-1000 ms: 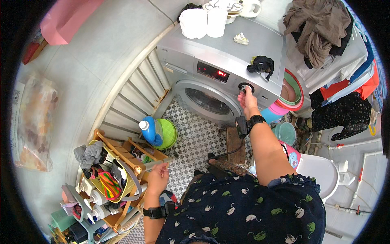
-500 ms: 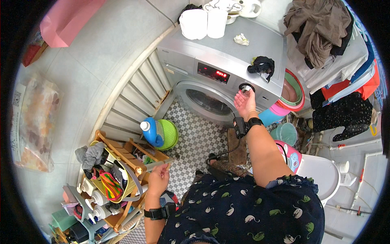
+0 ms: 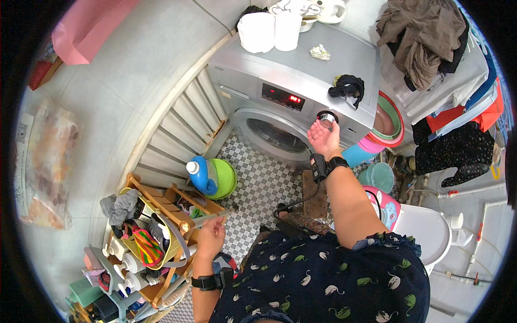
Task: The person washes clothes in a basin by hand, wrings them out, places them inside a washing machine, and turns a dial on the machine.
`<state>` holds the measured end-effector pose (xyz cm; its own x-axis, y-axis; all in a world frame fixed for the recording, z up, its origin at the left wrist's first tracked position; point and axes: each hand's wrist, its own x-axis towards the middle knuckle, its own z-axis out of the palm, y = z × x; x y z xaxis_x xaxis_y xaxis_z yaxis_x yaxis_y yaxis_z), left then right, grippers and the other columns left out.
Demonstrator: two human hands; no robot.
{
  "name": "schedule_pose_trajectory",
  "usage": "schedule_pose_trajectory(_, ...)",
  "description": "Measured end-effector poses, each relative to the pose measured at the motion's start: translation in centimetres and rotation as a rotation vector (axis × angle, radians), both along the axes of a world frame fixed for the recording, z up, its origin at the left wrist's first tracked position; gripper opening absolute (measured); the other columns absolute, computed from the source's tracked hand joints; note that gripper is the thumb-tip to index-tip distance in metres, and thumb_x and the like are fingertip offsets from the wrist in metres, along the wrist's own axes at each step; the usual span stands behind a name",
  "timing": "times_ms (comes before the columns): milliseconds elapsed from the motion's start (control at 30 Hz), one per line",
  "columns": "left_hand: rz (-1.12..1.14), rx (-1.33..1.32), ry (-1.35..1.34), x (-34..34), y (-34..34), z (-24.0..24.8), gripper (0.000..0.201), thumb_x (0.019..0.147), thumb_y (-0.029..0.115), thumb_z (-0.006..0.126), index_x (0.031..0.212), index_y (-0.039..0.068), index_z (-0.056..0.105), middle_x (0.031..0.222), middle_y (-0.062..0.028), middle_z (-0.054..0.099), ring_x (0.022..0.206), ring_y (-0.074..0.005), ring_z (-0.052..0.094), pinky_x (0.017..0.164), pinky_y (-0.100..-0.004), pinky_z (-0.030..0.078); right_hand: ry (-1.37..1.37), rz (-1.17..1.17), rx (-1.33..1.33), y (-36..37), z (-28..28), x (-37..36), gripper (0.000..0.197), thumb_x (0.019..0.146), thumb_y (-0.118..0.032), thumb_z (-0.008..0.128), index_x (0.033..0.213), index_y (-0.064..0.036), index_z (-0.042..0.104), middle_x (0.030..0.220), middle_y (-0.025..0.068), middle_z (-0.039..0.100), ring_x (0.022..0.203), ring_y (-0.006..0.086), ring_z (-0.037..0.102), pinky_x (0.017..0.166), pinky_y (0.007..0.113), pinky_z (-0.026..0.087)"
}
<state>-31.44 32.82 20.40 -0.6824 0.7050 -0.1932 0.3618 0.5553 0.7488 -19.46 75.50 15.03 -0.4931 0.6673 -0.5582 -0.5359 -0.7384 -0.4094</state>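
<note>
A silver front-loading washing machine (image 3: 334,64) stands ahead, its round door (image 3: 274,134) closed. Red characters glow on its dark display (image 3: 283,97). My right hand (image 3: 324,140) is palm up just below the silver dial (image 3: 327,117). Its fingers and thumb are apart at the dial's lower edge; whether the tips touch it is hard to tell. My left hand (image 3: 210,238) hovers beside the wooden rack (image 3: 186,223), fingers loosely bent and nothing seen in them.
On the machine top lie a dark crumpled cloth (image 3: 347,89), a crumpled white piece (image 3: 320,52) and white rolls (image 3: 256,32). A blue detergent bottle (image 3: 201,173) stands by a green basin (image 3: 225,180). Clothes (image 3: 425,37) pile up at right, above stacked basins (image 3: 396,121). A toilet (image 3: 425,231) is at lower right.
My right hand has drawn down slightly from the dial, leaving more of it showing. The red characters on the display have changed. My left hand has hardly moved.
</note>
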Motion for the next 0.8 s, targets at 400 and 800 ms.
schedule_pose_trajectory(400, 0.008, -0.007, 0.003, -0.1, -0.2, -0.4, 0.024, 0.077, 0.007, 0.057, 0.099, 0.001, 0.059, 0.082, -0.0152, 0.057, 0.069, -0.0257, 0.058, 0.063, -0.0324, 0.047, -0.046, -0.055, -0.004, -0.3, 0.8, -0.3, 0.059, 0.080, -0.055, 0.040, 0.098, -0.0011, 0.054, 0.089, 0.0077, 0.055, 0.083, 0.0187, 0.052, 0.079, 0.034, 0.042)
schedule_pose_trajectory(800, 0.004, 0.014, 0.002, -0.2, -0.4, -0.5, 0.023, 0.077, 0.007, 0.057, 0.099, 0.001, 0.059, 0.079, -0.0139, 0.057, 0.068, -0.0247, 0.057, 0.063, -0.0323, 0.047, -0.819, 0.406, 0.232, -2.5, -2.7, -1.2, 0.027, 0.087, -0.030, 0.047, 0.086, -0.0063, 0.061, 0.071, 0.0010, 0.060, 0.059, 0.0143, 0.056, 0.053, 0.029, 0.044)
